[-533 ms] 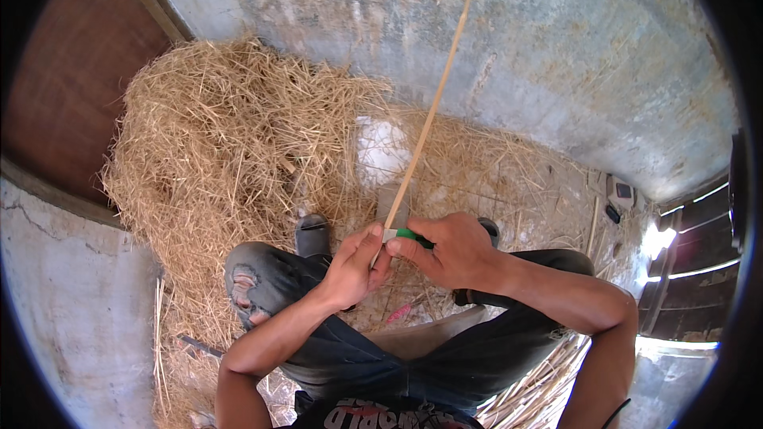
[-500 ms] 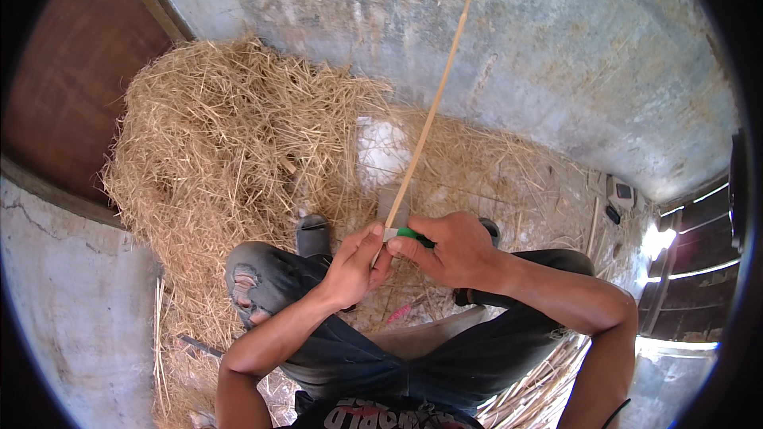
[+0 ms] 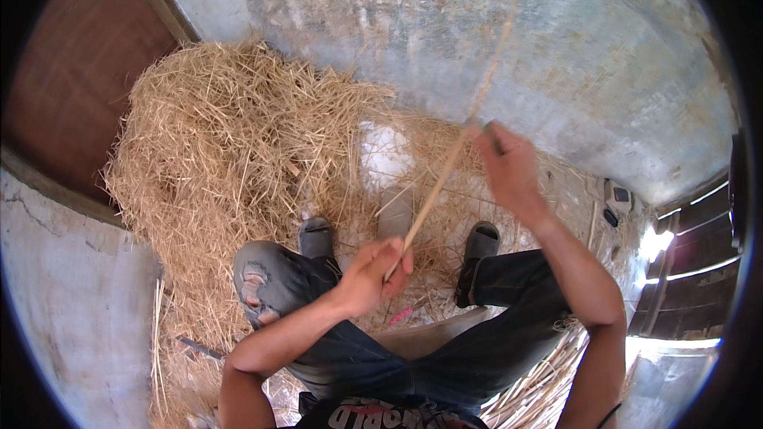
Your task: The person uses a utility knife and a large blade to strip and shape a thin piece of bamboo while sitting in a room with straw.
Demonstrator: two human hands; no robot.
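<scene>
Right hand (image 3: 511, 172) moved up the strip (image 3: 436, 191), straw-coloured heap (image 3: 230, 135) at left

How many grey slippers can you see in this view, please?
2: the left slipper, to the left of the pale strip, and the right slipper, to the right of it. The straw pile could be hiding others.

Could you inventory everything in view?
Long thin woody strip: one, tan, centre
Small blurred tool: one, dark, beside strip
Straw heap: one, golden, left
Rounded slippers: two, grey, centre
Flat block: one, grey, between slippers
Boxy device: one, grey, far right
Stick pile: one, tan, lower right
Flat scrap: one, pink, floor
Panel: one, brown, upper left
Stained wall: one, greyish, top
Jeans: one pair, dark, bottom
Left hand: one, bare, gripping strip
Right hand: one, bare, holding tool
</scene>
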